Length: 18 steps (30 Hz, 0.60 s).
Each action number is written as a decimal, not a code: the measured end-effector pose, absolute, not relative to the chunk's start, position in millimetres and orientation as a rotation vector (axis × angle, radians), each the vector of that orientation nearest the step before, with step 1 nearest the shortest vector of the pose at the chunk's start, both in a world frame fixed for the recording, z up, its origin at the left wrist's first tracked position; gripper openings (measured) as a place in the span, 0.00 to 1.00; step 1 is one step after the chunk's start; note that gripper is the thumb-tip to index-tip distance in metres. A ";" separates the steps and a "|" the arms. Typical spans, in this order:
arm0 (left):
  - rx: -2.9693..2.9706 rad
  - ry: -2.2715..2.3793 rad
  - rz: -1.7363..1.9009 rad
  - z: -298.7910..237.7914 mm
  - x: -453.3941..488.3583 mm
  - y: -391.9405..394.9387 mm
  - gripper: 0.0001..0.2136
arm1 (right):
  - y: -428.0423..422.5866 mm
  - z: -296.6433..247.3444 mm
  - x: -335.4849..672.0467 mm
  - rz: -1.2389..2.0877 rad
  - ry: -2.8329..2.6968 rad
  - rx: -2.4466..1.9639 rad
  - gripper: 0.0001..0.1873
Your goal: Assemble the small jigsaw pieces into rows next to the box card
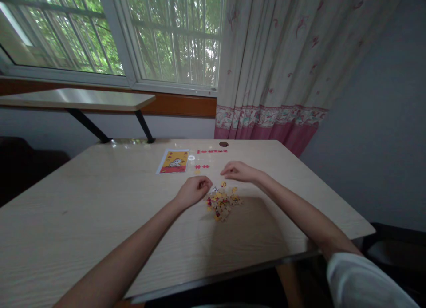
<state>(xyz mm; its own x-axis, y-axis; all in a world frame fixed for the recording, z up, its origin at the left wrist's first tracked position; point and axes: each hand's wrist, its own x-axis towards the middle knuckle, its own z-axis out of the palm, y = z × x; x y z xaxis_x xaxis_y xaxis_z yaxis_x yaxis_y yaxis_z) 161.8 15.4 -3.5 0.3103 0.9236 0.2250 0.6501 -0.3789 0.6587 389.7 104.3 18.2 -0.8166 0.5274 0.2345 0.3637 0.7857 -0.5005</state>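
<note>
A heap of small yellow and red puzzle pieces (pixel 223 203) lies on the pale wooden table (pixel 100 210). My left hand (pixel 195 190) rests just left of the heap with its fingers curled in; what they hold, if anything, is hidden. My right hand (pixel 238 171) hovers just beyond the heap, fingers bent and pinched toward the table. Farther back lie a yellow and red picture card (pixel 173 161), a row of joined red pieces (pixel 212 151) and a shorter red strip (pixel 202 167).
A round cable hole (pixel 223 144) sits near the table's far edge. Behind stand a narrow shelf on black brackets (pixel 80 99), a barred window (pixel 149 37) and a pink-hemmed curtain (pixel 282 77). The grey wall is at right.
</note>
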 end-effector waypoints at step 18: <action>1.938 1.300 0.924 -1.6 167.7 13.4 0.11 | 55.0 8.2 378.7 0.819 -2.227 -0.795 0.10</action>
<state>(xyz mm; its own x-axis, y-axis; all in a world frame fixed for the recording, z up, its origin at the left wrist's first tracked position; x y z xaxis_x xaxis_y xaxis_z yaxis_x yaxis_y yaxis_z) 167.7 13.4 -1.6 0.2704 0.9400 0.2081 0.5055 -0.3226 0.8003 378.7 55.0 8.2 -0.6205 0.7051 0.3433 0.3146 0.6247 -0.7146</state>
